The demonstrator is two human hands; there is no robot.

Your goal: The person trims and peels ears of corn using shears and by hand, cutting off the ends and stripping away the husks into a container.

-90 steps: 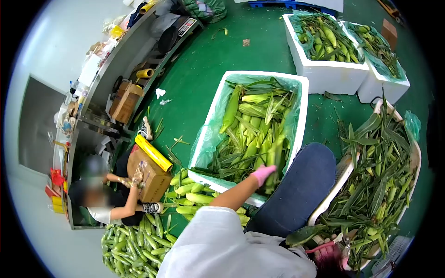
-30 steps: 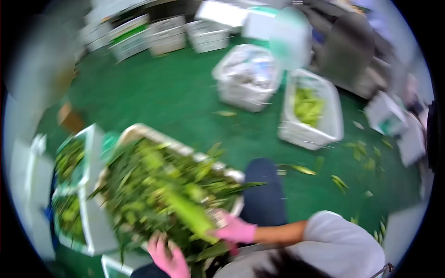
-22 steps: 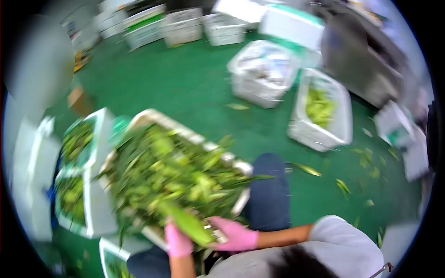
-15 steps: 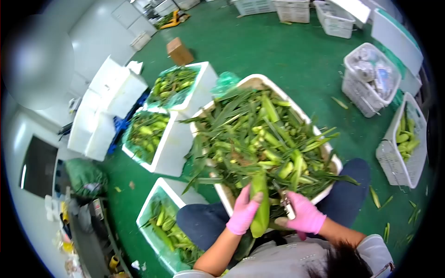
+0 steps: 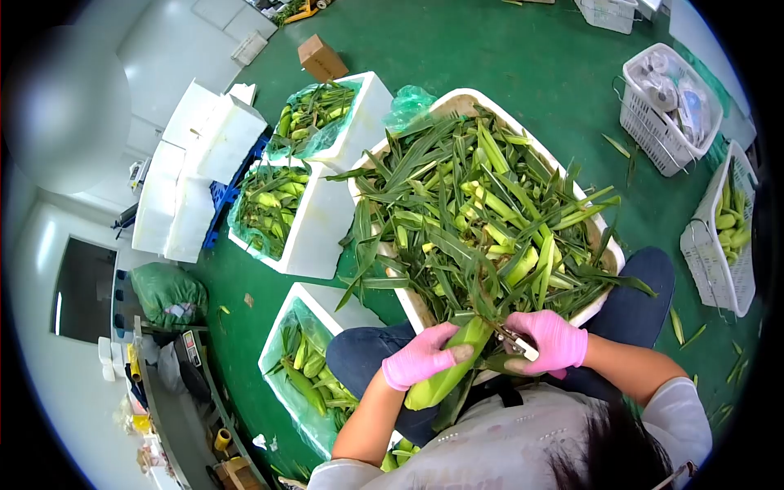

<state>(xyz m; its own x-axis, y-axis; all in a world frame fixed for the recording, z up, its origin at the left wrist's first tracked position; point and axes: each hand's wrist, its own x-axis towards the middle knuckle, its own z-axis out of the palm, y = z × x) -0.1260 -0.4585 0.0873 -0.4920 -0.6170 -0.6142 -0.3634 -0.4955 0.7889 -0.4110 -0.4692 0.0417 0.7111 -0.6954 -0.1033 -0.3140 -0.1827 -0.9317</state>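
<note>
My left hand (image 5: 425,356), in a pink glove, is closed around an unhusked ear of corn (image 5: 445,377). The ear lies tilted, its stem end up and to the right. In my right hand (image 5: 549,343), also pink-gloved, are pruning shears (image 5: 523,347) with a pale handle. Their metal end is beside the stem end of the ear; leaves partly hide the blades, so I cannot tell whether they touch it. Just beyond both hands stands a large white tub (image 5: 563,173) heaped with green husks and leaves (image 5: 457,212).
To the left, white foam boxes (image 5: 314,224) lined with green plastic hold corn. A cardboard box (image 5: 321,57) stands behind them. At right are a white basket of corn (image 5: 706,257) and one of wrapped items (image 5: 653,131). Loose leaves lie on the green floor (image 5: 506,49).
The ear has turned from nearly upright to a slant, its stem end now by the shears. My right hand has brought the shears against that end. The view has shifted.
</note>
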